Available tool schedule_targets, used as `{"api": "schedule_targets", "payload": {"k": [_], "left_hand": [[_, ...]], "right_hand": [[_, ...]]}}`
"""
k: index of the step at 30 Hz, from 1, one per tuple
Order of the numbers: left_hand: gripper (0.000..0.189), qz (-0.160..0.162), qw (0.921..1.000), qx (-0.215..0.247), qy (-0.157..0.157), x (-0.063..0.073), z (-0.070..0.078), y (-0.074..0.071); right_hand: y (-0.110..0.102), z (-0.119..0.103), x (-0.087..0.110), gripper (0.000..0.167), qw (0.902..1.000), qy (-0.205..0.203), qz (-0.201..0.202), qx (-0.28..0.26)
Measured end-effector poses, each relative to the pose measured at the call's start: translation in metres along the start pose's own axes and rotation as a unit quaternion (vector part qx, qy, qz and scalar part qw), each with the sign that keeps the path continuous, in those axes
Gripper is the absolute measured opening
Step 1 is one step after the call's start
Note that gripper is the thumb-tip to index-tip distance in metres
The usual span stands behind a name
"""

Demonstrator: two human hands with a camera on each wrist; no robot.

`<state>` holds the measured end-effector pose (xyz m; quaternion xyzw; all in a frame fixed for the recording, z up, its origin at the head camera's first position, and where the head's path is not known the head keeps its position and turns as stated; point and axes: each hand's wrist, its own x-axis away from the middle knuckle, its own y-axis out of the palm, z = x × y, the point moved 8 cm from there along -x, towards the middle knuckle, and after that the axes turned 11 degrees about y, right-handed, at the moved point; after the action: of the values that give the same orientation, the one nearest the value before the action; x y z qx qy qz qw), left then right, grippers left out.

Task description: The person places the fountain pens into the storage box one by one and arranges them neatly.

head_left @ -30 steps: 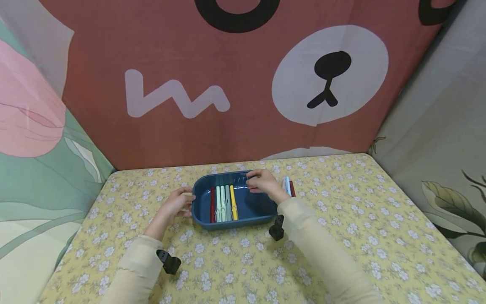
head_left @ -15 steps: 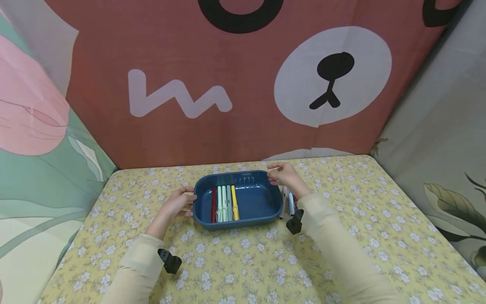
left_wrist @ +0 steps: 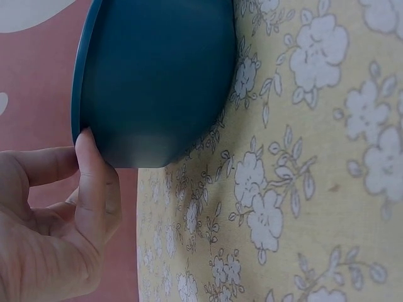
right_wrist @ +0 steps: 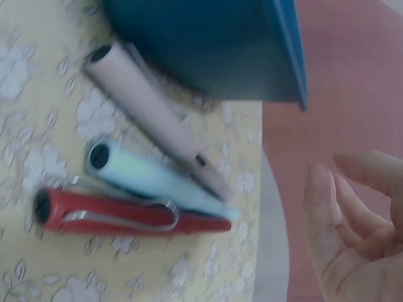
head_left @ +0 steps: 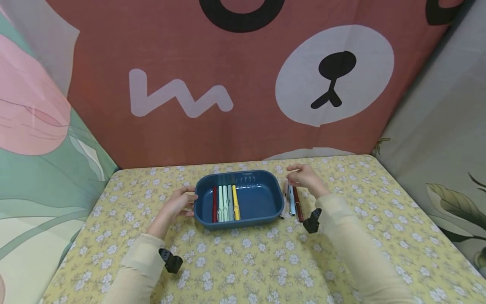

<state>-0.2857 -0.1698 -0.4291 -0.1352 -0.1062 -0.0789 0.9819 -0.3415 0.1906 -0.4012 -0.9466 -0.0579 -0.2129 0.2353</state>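
A dark blue tray [head_left: 260,203] stands on the table. Inside its left half several pens lie side by side: a dark red pen [head_left: 214,204], light green and grey-green ones, and a yellow pen [head_left: 236,203]. My left hand [head_left: 178,203] holds the tray's left end, thumb and finger pinching the rim. Right of the tray lie three more pens: a pale pink pen [right_wrist: 148,107], a light blue pen [right_wrist: 151,179] and a red pen [right_wrist: 126,212]. My right hand [head_left: 306,179] hovers over their far ends, fingers loosely bent and holding nothing.
A yellow flowered cloth [head_left: 243,266] covers the table. A reddish-brown curtain [head_left: 182,139] with a cartoon print hangs behind the far edge. Patterned fabric also hangs at both sides.
My right hand has moved right, from above the tray's inside to over the loose pens, which now show more fully. The left hand stays at the tray's left end.
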Motion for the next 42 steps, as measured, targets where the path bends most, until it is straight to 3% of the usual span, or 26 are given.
{"api": "schedule_targets", "payload": {"k": [14, 30, 42], "left_hand": [[0.049, 0.003, 1.0, -0.002, -0.005, -0.004, -0.003, -0.001], [0.05, 0.005, 1.0, -0.003, -0.006, -0.001, -0.001, 0.0], [0.049, 0.007, 0.9999, -0.004, -0.011, -0.002, -0.001, 0.0]], "right_hand": [[-0.01, 0.026, 0.004, 0.048, 0.9995, 0.016, -0.017, 0.023], [-0.011, 0.059, -0.007, 0.042, 0.9952, 0.048, 0.001, 0.085], [-0.007, 0.067, -0.014, 0.041, 0.9965, 0.048, -0.01, 0.068]]}}
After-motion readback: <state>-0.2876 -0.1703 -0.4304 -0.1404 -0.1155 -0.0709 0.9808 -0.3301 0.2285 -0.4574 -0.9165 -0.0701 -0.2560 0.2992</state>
